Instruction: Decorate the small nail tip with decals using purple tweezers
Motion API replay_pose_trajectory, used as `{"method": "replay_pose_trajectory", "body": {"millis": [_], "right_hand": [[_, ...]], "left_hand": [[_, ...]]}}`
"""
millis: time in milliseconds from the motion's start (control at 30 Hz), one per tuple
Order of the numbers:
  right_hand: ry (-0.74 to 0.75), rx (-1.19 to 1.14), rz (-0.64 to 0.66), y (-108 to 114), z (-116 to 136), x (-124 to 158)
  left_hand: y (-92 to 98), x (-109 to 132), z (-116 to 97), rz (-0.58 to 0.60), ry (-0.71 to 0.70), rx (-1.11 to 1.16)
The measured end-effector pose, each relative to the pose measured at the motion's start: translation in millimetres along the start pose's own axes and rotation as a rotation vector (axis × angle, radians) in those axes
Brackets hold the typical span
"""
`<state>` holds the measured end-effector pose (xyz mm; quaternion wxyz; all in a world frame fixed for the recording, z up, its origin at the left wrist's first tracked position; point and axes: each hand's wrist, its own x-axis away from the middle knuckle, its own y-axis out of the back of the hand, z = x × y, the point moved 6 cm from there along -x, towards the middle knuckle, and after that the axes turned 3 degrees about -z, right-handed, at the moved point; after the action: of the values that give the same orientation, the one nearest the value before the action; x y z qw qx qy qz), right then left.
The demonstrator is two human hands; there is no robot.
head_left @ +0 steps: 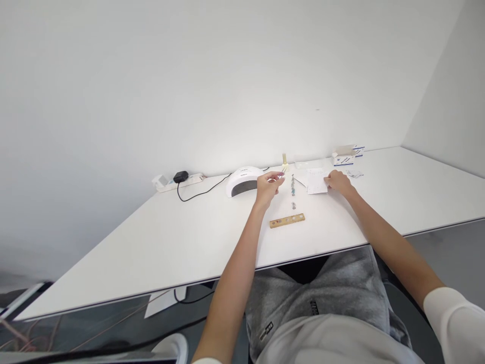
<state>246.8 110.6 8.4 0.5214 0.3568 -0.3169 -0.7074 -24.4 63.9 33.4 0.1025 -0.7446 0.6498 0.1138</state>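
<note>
My left hand [267,189] is raised over the white table and closed around a thin pair of tweezers [282,173], whose tips point up and away. My right hand [339,182] pinches the right edge of a white paper sheet [317,182] that lies on the tabletop. Between the hands runs a short row of small shiny blue-grey pieces [293,188], with a separate silvery piece [293,206] nearer to me. In front of these lies a narrow wooden strip [287,220] with several round spots in it.
A white nail lamp [242,177] stands left of my left hand. Behind are a small pale bottle [285,161] and an opened white-and-blue box [343,156]. A power strip [195,179] with a black adapter [181,176] and cable lies at the back left. Crumpled clear packaging [353,174] sits beyond my right hand.
</note>
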Motion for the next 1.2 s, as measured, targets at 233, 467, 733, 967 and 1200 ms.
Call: {"method": "replay_pose_trajectory", "body": {"millis": [233,467,733,967,1200], "right_hand": [[0.167,-0.037,-0.040,-6,19,5],[0.513,-0.331,0.590,-49,70,49],[0.607,-0.384,0.638,-66,84,67],[0.634,-0.376,0.641,-68,89,72],[0.619,-0.437,0.628,-74,88,71]], "left_hand": [[-1.4,1,1,0.013,0.078,0.055],[5.2,-1,9,-0.047,0.155,0.076],[5.6,3,7,-0.069,0.197,0.073],[3.3,6,2,-0.044,0.206,0.035],[1.8,7,3,-0.019,0.216,0.027]]}}
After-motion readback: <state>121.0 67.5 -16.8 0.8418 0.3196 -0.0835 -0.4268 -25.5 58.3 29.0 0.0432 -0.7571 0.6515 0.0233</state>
